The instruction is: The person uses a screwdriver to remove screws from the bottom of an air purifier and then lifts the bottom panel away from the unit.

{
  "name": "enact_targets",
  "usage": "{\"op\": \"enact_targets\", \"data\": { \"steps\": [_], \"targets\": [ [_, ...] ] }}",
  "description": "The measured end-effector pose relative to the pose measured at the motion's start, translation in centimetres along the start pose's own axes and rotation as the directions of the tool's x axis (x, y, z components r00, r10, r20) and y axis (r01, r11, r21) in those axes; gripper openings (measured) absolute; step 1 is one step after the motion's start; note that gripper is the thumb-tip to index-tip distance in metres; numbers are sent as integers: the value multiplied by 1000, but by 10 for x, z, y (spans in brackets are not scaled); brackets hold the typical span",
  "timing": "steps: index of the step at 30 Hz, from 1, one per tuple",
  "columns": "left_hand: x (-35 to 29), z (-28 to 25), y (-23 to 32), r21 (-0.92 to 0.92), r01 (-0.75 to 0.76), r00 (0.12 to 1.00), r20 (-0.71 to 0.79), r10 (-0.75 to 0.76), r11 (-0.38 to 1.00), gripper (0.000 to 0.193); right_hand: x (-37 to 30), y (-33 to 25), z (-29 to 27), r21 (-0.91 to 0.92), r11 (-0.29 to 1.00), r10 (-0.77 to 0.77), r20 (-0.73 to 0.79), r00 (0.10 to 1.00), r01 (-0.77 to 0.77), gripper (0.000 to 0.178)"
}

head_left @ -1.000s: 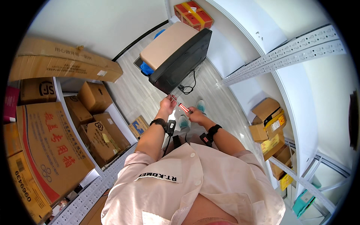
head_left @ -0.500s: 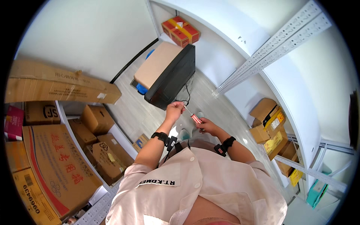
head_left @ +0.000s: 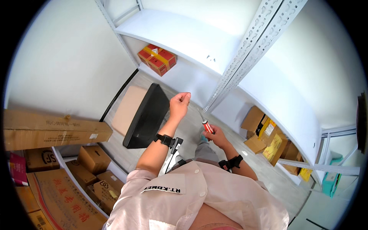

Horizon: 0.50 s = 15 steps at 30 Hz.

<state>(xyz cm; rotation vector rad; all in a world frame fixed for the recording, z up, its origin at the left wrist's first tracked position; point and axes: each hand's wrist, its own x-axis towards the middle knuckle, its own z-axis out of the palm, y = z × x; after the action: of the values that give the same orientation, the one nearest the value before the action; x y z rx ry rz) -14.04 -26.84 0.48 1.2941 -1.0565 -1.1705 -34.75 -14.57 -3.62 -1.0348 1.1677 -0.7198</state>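
My right hand (head_left: 216, 135) is wrapped round the red-and-white striped handle of a screwdriver (head_left: 207, 126). Its metal shaft points up and away from me. Further forward and to the left, my left hand (head_left: 180, 105) is raised with thumb and fingers pinched together; whatever they hold, if anything, is too small to make out. The two hands are apart, and the screwdriver's tip touches nothing. Beyond my left forearm, a large black panel (head_left: 148, 117) with a beige side (head_left: 129, 109) stands tilted on the floor, nearest to my left hand.
White metal shelving (head_left: 176, 28) runs ahead and to the right. A red carton with yellow tape (head_left: 157, 60) sits on its low shelf; opened cardboard boxes (head_left: 264, 134) lie further right. Stacked cartons (head_left: 65, 195) and a long box (head_left: 53, 130) line the left side.
My left hand has come away from the screwdriver's tip and risen forward. My right hand still grips the screwdriver, now further right. The view has swung toward the shelving, away from the black panel.
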Motion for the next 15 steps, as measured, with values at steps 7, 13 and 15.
{"op": "enact_targets", "data": {
  "steps": [7,13,15],
  "targets": [
    [101,102,-20,199,-97,994,-24,104,975,23,45,-38,-84,-67,998,16,20,1000,-14,26],
    [159,154,-20,446,-299,937,-29,348,843,17,85,-67,-140,-101,995,-2,101,995,13,27],
    [174,162,-20,542,-341,921,31,387,768,14,96,-72,-152,-117,993,6,111,994,7,27]
  ]
}}
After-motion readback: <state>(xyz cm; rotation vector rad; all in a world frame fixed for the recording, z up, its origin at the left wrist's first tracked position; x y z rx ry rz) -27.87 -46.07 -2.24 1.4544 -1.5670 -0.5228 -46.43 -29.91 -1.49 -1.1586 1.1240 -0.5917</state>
